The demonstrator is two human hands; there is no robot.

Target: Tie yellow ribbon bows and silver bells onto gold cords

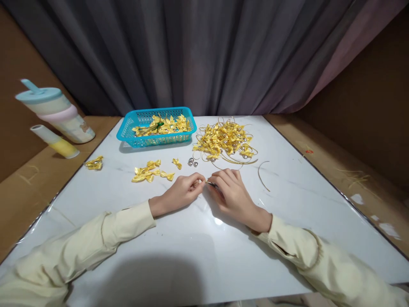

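Note:
My left hand (183, 192) and my right hand (229, 192) rest on the white table (191, 256), fingertips almost meeting at its middle. Both are pinched closed on a small thin piece (209, 183) between them, too small to name. A few loose yellow ribbon bows (150, 171) lie just beyond my left hand. Two small silver bells (192, 162) sit a little farther back. A pile of yellow bows with gold cords and bells (225, 143) lies behind my right hand.
A blue plastic basket (128, 133) with several yellow bows stands at the back left. A lone bow (94, 162) lies near the left edge. A pastel tumbler (54, 111) and a yellow-white tube (54, 140) sit on the brown surface at left. A stray gold cord (263, 175) lies at right.

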